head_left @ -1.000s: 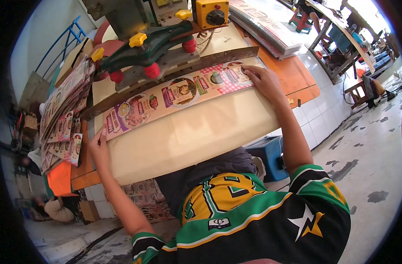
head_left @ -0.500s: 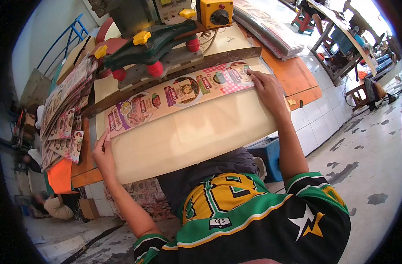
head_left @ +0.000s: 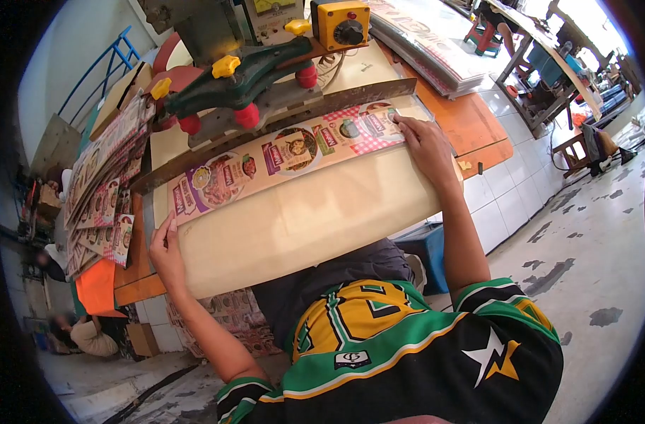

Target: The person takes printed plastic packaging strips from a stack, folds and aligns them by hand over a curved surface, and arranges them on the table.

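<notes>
A long printed strip (head_left: 255, 162) with food pictures and red-checked patches lies across a cream work surface (head_left: 301, 208), just in front of a metal bar (head_left: 230, 145). At the strip's lower left corner, my left hand (head_left: 167, 253) pinches the edge between thumb and fingers. My right hand (head_left: 430, 147) is at the other end, fingertips closed over the strip's right corner. Above the bar sits a dark green press arm (head_left: 244, 78) with red feet and yellow knobs, apart from the strip.
Overlapping printed sheets (head_left: 107, 187) hang at the left above an orange cloth (head_left: 98, 286). A yellow control box (head_left: 341, 27) with a black dial tops the machine. More flat printed sheets (head_left: 428, 49) are stacked behind at right. A blue bin (head_left: 427, 256) stands below the work surface.
The view has shifted very slightly. Both hands stay at the two ends of the printed strip, which lies in the same place along the bar.
</notes>
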Motion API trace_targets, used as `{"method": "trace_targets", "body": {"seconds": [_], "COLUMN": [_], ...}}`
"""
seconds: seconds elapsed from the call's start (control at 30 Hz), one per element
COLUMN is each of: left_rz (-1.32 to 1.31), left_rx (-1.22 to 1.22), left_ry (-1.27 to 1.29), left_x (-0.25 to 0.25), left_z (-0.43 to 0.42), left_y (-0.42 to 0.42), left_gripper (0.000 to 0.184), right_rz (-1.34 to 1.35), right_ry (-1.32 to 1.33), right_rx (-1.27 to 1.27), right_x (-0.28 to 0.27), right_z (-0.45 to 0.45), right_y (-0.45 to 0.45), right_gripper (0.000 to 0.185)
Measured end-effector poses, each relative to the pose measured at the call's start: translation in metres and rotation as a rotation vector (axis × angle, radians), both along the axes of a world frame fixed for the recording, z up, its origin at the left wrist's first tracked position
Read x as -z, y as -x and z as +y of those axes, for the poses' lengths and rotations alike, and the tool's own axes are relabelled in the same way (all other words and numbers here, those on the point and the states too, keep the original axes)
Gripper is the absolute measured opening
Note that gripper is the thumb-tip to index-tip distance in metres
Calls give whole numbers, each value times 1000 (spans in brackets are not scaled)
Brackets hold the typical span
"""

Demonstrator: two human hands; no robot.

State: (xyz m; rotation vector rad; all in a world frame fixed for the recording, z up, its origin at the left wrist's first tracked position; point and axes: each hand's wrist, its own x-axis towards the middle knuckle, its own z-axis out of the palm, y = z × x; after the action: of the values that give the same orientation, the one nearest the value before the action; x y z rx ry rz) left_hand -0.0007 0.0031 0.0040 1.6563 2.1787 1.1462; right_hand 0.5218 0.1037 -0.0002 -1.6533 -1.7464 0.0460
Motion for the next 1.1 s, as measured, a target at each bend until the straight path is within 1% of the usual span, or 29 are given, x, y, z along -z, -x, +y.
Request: {"method": "trace_targets", "body": {"seconds": [0.4, 0.47, 0.77, 1.1], "left_rz": [1, -3, 53, 20], "left_rx": [0, -15, -5, 9], "left_ry": [-36, -25, -27, -64], "left_x": [-1, -2, 1, 5], "left_z": [-1, 0, 0, 1], "left_y": [-3, -5, 0, 2], "left_gripper": [30, 30, 33, 32], "right_rz": [-1, -22, -19, -20], "right_ry": [5, 97, 90, 98], "right_rx": [4, 21, 21, 17], "right_x": [-1, -4, -5, -6], "right_z": [1, -1, -2, -2], "right_y": [0, 0, 0, 0], "right_gripper": [27, 29, 29, 29]}}
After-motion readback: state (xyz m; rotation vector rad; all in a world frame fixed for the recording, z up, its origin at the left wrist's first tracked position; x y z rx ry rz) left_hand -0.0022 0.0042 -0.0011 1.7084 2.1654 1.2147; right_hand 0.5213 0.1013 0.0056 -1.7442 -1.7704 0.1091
